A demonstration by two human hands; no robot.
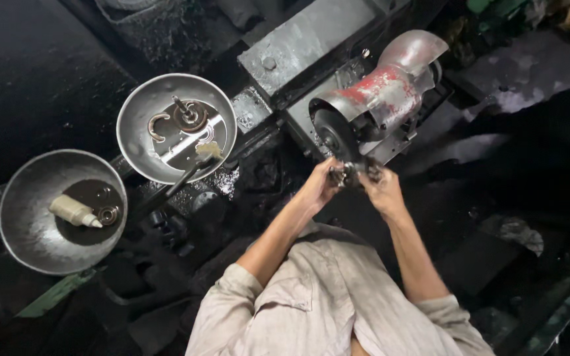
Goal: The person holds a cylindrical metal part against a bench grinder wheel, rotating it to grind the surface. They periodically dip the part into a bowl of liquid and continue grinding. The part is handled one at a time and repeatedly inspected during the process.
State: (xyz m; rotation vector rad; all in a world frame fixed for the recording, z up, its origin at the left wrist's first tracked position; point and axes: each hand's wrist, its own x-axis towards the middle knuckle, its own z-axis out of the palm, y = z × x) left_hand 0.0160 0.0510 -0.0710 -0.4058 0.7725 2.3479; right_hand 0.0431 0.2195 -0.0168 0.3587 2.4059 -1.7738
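Both my hands meet at a small dark metal part (pixel 352 173) held against the grinding wheel (pixel 333 137) of a red and grey bench grinder (pixel 384 92). My left hand (pixel 320 186) grips the part from the left. From the right, my right hand (pixel 381 189) grips the same part. Fingers hide most of the piece, so its shape is unclear.
Left of the grinder stands a round metal bowl (pixel 141 111) with a hook-shaped piece, a ring part and a brush. A second bowl (pixel 26 217) at far left holds a pale tube and a small bearing. A grey steel block (pixel 305 41) lies behind. Dark oily surfaces surround.
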